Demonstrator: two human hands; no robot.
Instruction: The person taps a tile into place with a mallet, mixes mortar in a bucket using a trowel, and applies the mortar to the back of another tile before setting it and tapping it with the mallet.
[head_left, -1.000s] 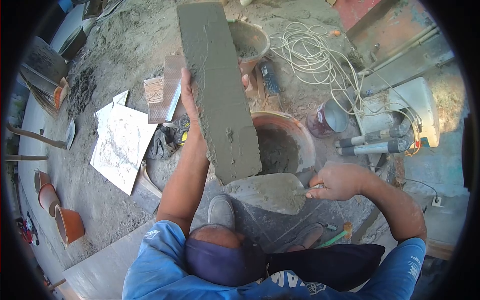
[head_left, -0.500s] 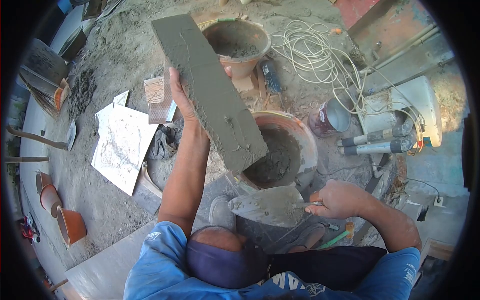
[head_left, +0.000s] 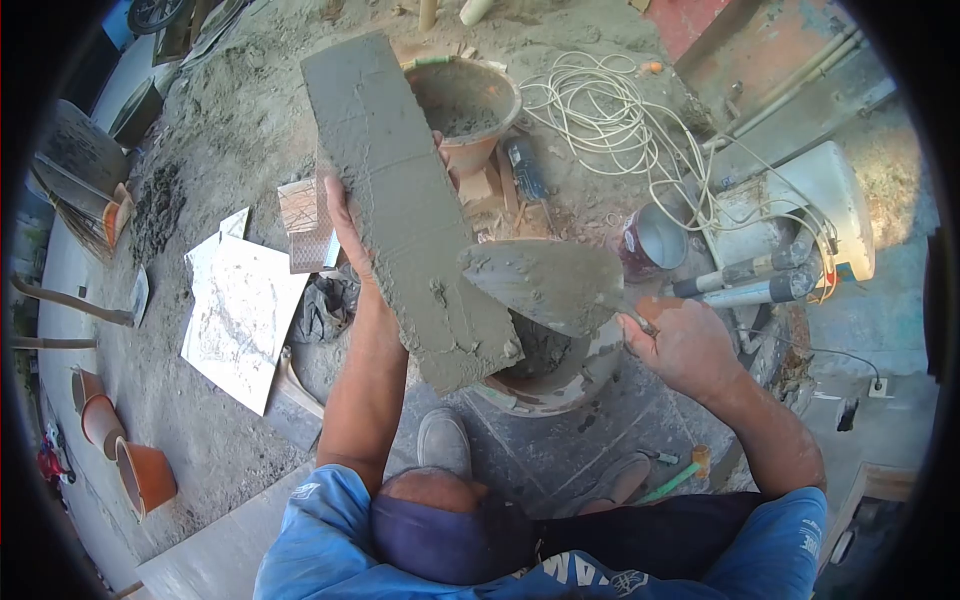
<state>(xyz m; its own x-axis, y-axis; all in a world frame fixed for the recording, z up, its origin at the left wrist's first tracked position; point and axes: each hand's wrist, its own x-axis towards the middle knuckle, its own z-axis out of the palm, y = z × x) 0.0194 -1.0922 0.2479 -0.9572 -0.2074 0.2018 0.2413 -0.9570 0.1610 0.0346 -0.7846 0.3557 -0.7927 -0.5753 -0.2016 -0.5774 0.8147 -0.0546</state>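
My left hand is wrapped round a long rectangular block, its thumb along the near side and fingertips showing at the far edge. Grey wet mortar coats the block's upper face, with ragged bits along the edges. In my right hand is the handle of a pointed trowel, whose blade is smeared with mortar. The blade's tip overlaps the block's right edge in this view. Below them stands a mortar bucket, partly hidden by block and blade. A second bucket with mortar sits beyond.
Coiled pale cable lies at the upper right, near a power tool and a paint can. A white sheet rests on the sandy ground at left. Orange pots stand at lower left. My shoe is on the tiles.
The trowel has risen from below the near bucket to over it, close beside the block. The block has shifted slightly down and left, still in my left hand.
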